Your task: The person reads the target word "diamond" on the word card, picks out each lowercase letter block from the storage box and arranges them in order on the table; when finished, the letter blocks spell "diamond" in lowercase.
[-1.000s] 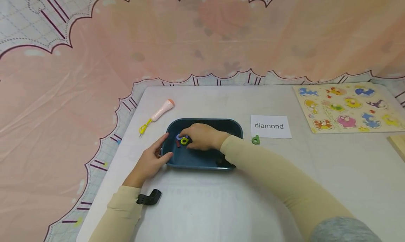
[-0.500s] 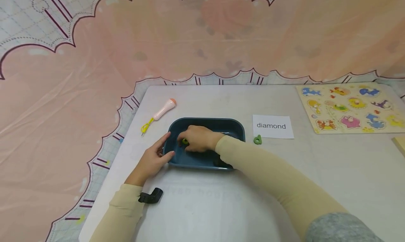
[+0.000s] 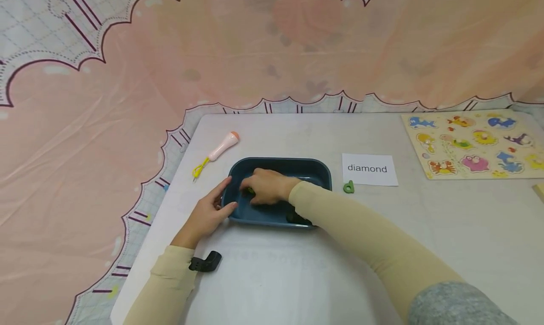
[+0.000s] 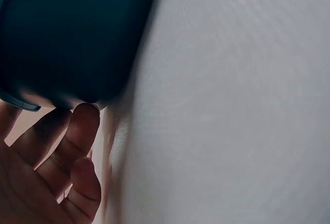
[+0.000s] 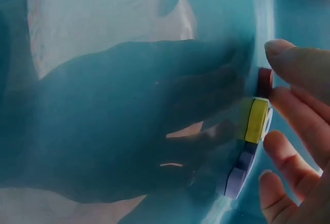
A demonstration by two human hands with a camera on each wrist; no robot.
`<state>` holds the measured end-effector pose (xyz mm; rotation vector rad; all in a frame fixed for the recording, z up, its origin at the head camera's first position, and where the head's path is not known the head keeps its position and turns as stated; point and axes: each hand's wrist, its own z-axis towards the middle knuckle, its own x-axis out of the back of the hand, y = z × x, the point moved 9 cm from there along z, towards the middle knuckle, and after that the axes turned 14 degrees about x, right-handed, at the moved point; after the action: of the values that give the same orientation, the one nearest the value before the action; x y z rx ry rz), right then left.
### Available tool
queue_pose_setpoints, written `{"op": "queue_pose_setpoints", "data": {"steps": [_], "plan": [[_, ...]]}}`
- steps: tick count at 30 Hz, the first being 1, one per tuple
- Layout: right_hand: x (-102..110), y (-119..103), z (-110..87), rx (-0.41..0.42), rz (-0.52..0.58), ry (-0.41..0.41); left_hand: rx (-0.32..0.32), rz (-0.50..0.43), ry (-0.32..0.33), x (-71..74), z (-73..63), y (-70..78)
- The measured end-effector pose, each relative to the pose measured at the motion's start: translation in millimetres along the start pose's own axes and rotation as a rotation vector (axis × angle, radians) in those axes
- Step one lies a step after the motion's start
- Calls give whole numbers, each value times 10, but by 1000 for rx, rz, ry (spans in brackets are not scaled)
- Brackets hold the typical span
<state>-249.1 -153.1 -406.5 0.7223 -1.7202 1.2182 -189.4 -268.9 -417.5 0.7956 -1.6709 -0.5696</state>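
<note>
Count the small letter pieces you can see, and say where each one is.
4: a red piece, a yellow piece and a purple piece in the tray by the right hand; a green piece beside the card. More may be hidden.

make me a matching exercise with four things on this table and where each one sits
Things:
1. pink torch
2. green letter piece
3. animal puzzle board
4. black clip

Places:
A. far right of the table
B. just below the diamond card
C. beside the left sleeve
D. beyond the blue tray, to its left

Pairs: 1-D, 2-B, 3-A, 4-C
</note>
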Motion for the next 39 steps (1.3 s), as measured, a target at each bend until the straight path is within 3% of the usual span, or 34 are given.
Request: {"op": "queue_pose_setpoints", "data": {"steps": [7,28,35,39], "plan": [[39,5,7,12,-5,49,-1,7,18,15,9,3],[12,-72,43,90,-108,23,-14,-16,6,1,14,-2],[117,-34,-8,41,-60,70,-11,-11,4,-9,16,-8],[226,-35,-35,54,-31,112,-2,-5,11,-4,7,-15]]}}
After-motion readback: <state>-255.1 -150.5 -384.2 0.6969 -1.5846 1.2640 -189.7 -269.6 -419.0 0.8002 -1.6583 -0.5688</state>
